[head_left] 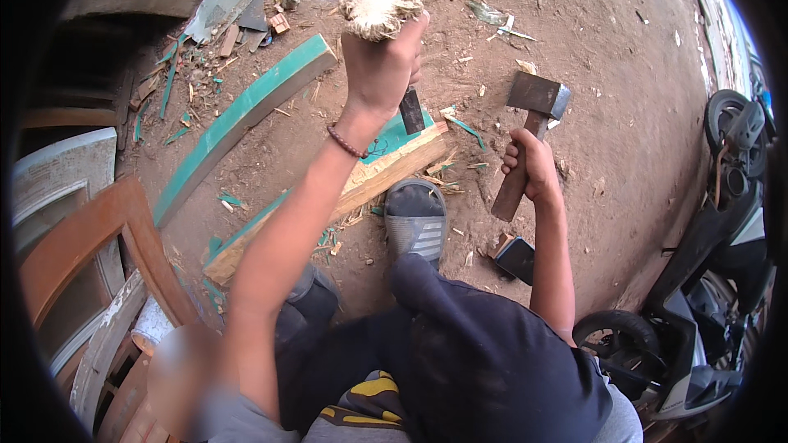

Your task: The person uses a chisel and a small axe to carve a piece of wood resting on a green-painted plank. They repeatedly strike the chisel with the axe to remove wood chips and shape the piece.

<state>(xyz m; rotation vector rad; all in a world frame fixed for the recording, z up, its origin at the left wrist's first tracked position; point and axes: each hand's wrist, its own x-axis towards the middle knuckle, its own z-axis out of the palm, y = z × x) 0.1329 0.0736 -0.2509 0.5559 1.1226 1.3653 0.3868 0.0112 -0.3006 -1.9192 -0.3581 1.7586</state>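
Note:
My left hand (382,70) is closed round a chisel (413,111), upright, its frayed, splintered wooden top showing above the fist. The dark blade comes down on the green-painted top of a wooden beam (394,168), whose near side is bare, rough wood. Whether the edge has cut in cannot be made out. My right hand (532,166) grips a hammer (538,94) by its thick wooden handle, the heavy steel head raised to the right of the chisel, apart from it. My sandalled foot (416,221) stands close against the beam's near side.
A curved green beam (246,115) lies to the left on the dirt. Wood chips and green splinters scatter around. A dark phone-like slab (515,259) lies below my right hand. Old wooden frames (82,238) lean at left; a motorbike (698,279) stands at right.

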